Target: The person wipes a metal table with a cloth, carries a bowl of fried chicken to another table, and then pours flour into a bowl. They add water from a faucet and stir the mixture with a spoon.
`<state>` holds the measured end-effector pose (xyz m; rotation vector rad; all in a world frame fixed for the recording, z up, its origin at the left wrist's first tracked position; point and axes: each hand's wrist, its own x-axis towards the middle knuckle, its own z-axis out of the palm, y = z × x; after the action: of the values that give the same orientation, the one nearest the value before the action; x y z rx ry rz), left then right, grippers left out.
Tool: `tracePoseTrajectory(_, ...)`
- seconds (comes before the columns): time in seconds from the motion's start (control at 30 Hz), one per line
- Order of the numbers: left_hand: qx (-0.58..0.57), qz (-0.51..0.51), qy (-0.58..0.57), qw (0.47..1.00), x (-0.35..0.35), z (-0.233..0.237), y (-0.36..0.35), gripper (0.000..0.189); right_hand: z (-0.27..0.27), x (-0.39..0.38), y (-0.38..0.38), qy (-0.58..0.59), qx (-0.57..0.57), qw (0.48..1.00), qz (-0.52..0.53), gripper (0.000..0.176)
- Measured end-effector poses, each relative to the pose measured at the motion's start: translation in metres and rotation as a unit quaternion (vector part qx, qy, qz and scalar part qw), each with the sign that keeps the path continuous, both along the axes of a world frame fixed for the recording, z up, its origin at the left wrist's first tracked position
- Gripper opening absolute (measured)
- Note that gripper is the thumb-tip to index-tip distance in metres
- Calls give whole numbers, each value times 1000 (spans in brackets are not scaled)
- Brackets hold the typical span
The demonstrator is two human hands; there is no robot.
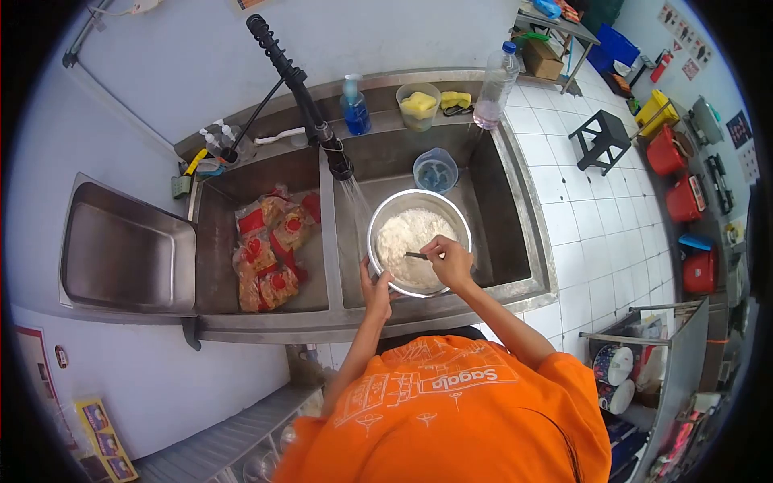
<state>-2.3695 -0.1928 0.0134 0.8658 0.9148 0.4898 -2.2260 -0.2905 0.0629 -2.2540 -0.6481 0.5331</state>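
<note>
A round metal bowl (466, 229) sits in the right sink basin, holding pale white, grainy contents (415, 229) that I cannot name for sure. My left hand (375, 291) grips the bowl's near left side, thumb near the rim. Over the bowl, my right hand (449, 262) pinches a thin dark handle (416, 255); its other end is not clearly visible. Water streams from the black spring faucet (340, 165) just left of the bowl. Behind the bowl stands a translucent plastic tub (436, 171) with bluish contents.
Red-and-clear food packs (274, 245) lie in the left basin (213, 274). Along the back ledge are a blue soap bottle (355, 113), a tub with yellow sponges (419, 105) and a tall plastic bottle (495, 88). A black stool (601, 138) stands on the tiled floor.
</note>
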Motion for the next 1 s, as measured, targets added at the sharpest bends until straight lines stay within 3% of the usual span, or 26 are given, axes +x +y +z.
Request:
tracePoseTrajectory(0.13,-17,-2,-11,1000,0,11,-1,74,9,17,15,-91,44,995,11,8)
tracePoseTrajectory(0.17,-15,-2,-12,1000,0,10,0,74,18,25,17,-198,44,977,68,9)
tracePoseTrajectory(0.23,-15,2,-10,1000,-1,7,1,74,27,42,20,-387,44,904,176,10)
tracePoseTrajectory(0.27,-13,2,-12,1000,-1,9,1,74,31,50,21,-389,45,903,176,10)
tracePoseTrajectory(0.33,-26,-3,-14,1000,-2,12,3,74,41,68,21,-553,31,779,294,8)
tracePoseTrajectory(0.4,-42,0,-21,999,-3,17,4,73,58,84,15,-574,-3,746,337,14)
tracePoseTrajectory(0.47,-59,2,-29,998,-4,17,6,73,69,100,13,-619,3,668,414,15)
tracePoseTrajectory(0.53,-61,1,-41,997,-4,13,8,70,75,105,11,-619,-18,654,434,13)
tracePoseTrajectory(0.6,-66,8,-51,996,-3,9,9,69,82,106,9,-638,-76,604,471,8)
tracePoseTrajectory(0.73,-86,28,-58,994,0,3,12,68,91,92,2,-603,-168,604,493,4)
tracePoseTrajectory(0.8,-99,30,-62,993,2,2,13,68,100,79,-3,-558,-155,676,456,7)
tracePoseTrajectory(0.83,-110,33,-66,991,2,2,13,69,98,76,-6,-556,-156,676,458,7)
tracePoseTrajectory(0.9,-119,34,-58,991,3,1,13,69,94,69,-14,-475,-172,758,413,10)
tracePoseTrajectory(0.93,-126,33,-51,990,3,0,12,69,94,65,-17,-473,-173,758,415,10)
tracePoseTrajectory(1.0,-133,31,-51,989,4,-1,10,69,99,55,-22,-355,-194,831,383,16)
